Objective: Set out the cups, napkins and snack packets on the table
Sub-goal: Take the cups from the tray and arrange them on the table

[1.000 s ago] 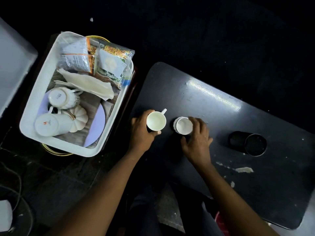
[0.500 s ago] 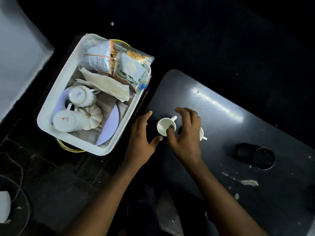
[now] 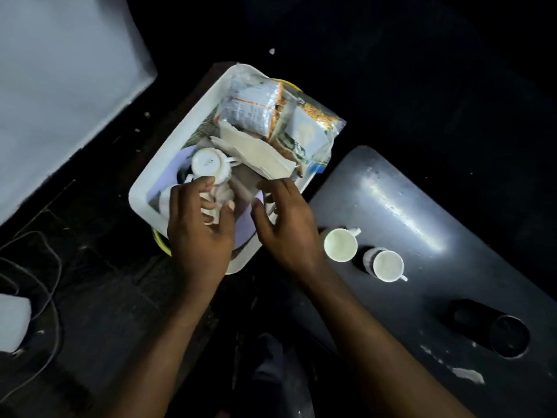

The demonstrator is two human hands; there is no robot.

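Two white cups point(image 3: 340, 245) point(image 3: 387, 265) stand upright side by side on the dark table point(image 3: 422, 297), near its left end. Left of the table, a white tray point(image 3: 144, 191) holds an upturned white cup point(image 3: 208, 162), folded napkins point(image 3: 256, 152) and two snack packets point(image 3: 253, 111) point(image 3: 307, 131). My left hand point(image 3: 199, 227) is inside the tray, its fingers curled around a ribbed white cup point(image 3: 218, 200) that it mostly hides. My right hand point(image 3: 283, 224) hovers over the tray's near right rim with fingers apart, holding nothing.
A black cup point(image 3: 494, 330) lies on its side at the table's right part, with white scraps point(image 3: 465, 375) near it. A pale surface point(image 3: 60, 86) fills the upper left. Cables point(image 3: 51, 267) and a white block point(image 3: 12, 324) lie on the dark floor at left.
Both hands have left the two cups on the table and moved left over the tray. My left hand has closed around the ribbed cup. The view has shifted left.
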